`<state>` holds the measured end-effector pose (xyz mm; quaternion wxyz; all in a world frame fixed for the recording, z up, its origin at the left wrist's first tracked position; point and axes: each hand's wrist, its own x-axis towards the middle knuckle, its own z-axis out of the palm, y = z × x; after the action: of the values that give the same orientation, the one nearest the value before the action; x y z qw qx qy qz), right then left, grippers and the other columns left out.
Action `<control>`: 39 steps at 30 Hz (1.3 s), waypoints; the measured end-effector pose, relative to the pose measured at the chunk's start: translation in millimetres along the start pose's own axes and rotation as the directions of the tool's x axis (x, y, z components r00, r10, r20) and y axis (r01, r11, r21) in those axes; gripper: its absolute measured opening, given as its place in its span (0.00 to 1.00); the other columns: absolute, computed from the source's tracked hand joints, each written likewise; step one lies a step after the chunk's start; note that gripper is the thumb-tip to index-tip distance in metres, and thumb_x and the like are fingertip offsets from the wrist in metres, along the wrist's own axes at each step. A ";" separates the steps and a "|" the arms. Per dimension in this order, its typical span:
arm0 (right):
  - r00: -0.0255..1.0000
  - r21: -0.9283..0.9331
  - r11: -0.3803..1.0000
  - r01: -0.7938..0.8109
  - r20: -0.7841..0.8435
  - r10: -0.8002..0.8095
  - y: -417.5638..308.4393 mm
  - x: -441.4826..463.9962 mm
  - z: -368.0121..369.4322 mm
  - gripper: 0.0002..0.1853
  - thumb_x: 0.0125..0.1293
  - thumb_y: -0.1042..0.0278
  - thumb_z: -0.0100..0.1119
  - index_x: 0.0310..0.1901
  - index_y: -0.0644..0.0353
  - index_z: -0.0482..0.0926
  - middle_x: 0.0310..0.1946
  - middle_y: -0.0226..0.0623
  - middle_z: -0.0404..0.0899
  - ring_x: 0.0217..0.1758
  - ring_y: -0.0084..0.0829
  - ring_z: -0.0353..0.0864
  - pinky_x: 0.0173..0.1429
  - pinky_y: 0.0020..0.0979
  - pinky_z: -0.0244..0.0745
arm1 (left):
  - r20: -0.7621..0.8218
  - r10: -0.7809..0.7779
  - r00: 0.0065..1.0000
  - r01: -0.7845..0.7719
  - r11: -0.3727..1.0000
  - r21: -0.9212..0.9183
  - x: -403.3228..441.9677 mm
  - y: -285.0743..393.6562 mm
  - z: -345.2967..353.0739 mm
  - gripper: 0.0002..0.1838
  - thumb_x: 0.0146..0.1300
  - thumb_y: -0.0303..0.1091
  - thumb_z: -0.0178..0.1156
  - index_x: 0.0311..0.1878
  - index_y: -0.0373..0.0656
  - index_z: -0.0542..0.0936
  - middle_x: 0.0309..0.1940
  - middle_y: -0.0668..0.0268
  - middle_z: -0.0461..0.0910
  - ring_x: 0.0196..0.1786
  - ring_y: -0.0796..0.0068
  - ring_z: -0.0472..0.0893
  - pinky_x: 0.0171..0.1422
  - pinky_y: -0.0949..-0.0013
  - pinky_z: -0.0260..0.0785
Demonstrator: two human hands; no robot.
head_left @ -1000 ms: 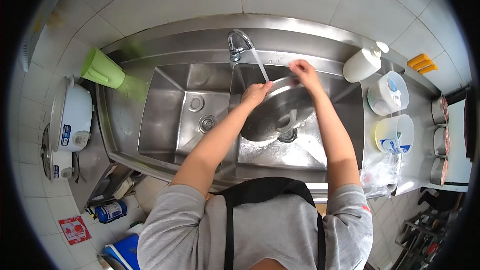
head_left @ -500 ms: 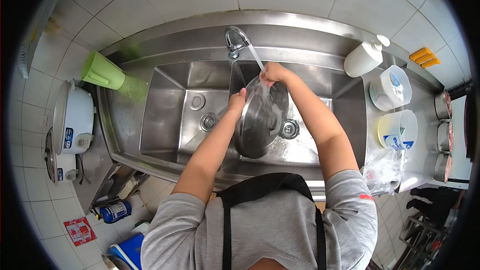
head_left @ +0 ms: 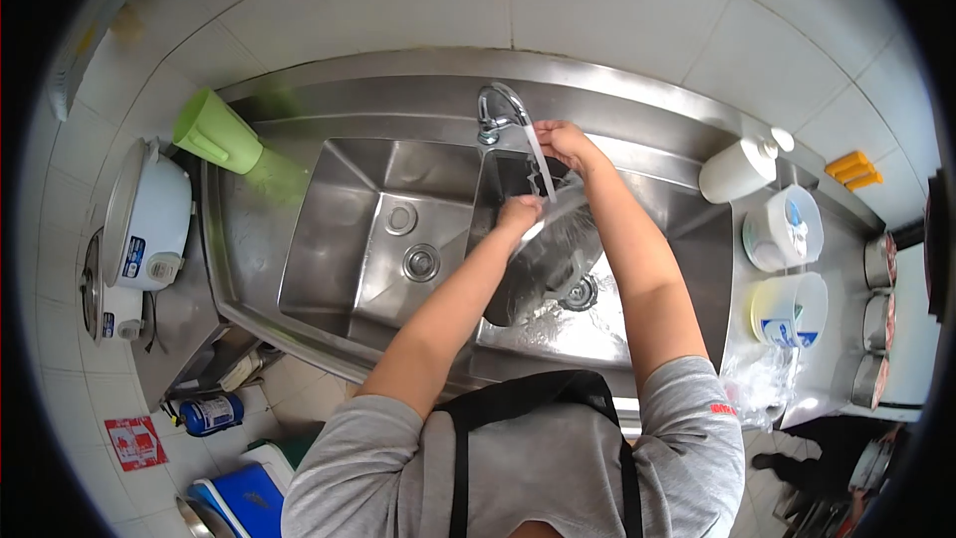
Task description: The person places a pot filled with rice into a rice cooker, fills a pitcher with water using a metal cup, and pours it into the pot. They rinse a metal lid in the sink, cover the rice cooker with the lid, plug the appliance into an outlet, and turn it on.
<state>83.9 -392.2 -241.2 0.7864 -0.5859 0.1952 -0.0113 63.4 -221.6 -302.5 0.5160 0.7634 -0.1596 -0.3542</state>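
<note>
A round, see-through lid [head_left: 533,274] with a handle is tilted over the right sink basin, wet and partly smeared by motion. My left hand [head_left: 520,211] is closed on its upper left edge. Just behind the running water, my right hand [head_left: 565,142] is raised above the lid's upper edge. Its fingers point left and look apart, with nothing visible in them. From the curved metal tap [head_left: 503,100] a stream of water falls between my hands onto the lid.
The left sink basin [head_left: 413,174] has a drain. A green jug [head_left: 217,132] stands at the left. On the right are a white pump bottle [head_left: 737,169], two plastic tubs [head_left: 782,229] and a clear plastic bag [head_left: 762,379]. Another person [head_left: 832,448] is at the lower right.
My right hand has come off the lid's top edge and risen beside the tap. The lid has tilted and swung lower, still in my left hand. The view has shifted slightly.
</note>
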 end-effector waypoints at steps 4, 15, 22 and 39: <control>0.999 0.337 0.941 0.013 -0.037 0.000 -19.4 29.3 7.2 0.09 0.56 0.79 0.50 0.40 0.70 0.70 0.36 0.43 0.72 0.36 0.35 0.75 0.40 0.30 0.76 | -0.043 0.024 0.999 -0.018 0.991 0.129 -17.8 -1.2 1.3 0.11 0.56 0.33 0.55 0.41 0.43 0.81 0.33 0.67 0.81 0.35 0.77 0.78 0.43 0.72 0.67; 0.854 0.857 0.377 0.352 -0.459 0.246 -60.3 37.9 50.2 0.19 0.56 0.72 0.44 0.49 0.70 0.59 0.52 0.58 0.53 0.58 0.53 0.56 0.62 0.57 0.56 | 0.113 -0.116 0.987 0.052 0.888 0.456 -66.5 8.5 2.1 0.21 0.60 0.52 0.47 0.39 0.44 0.79 0.40 0.57 0.78 0.46 0.57 0.76 0.50 0.60 0.66; 0.926 0.435 0.823 0.365 -0.265 -0.270 -44.2 -102.3 -1.1 0.14 0.63 0.66 0.47 0.43 0.70 0.70 0.43 0.51 0.73 0.46 0.44 0.76 0.49 0.38 0.74 | 0.021 -0.046 0.999 0.037 0.948 0.317 -104.3 11.1 -0.6 0.20 0.63 0.49 0.47 0.38 0.41 0.79 0.32 0.60 0.80 0.38 0.65 0.77 0.45 0.64 0.65; 0.870 -0.226 0.859 0.459 -0.082 -0.486 -18.0 -332.1 87.0 0.09 0.62 0.70 0.52 0.42 0.61 0.70 0.30 0.28 0.72 0.34 0.19 0.71 0.43 0.22 0.65 | -0.032 0.342 0.939 -0.293 0.750 -0.593 -236.8 158.0 -147.5 0.15 0.59 0.46 0.57 0.31 0.42 0.79 0.19 0.73 0.72 0.20 0.86 0.67 0.23 0.80 0.55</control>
<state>-191.2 -236.2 -106.3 0.6818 -0.6892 0.0986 -0.2247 21.4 -43.6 -39.2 0.7727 0.5126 -0.1895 -0.3230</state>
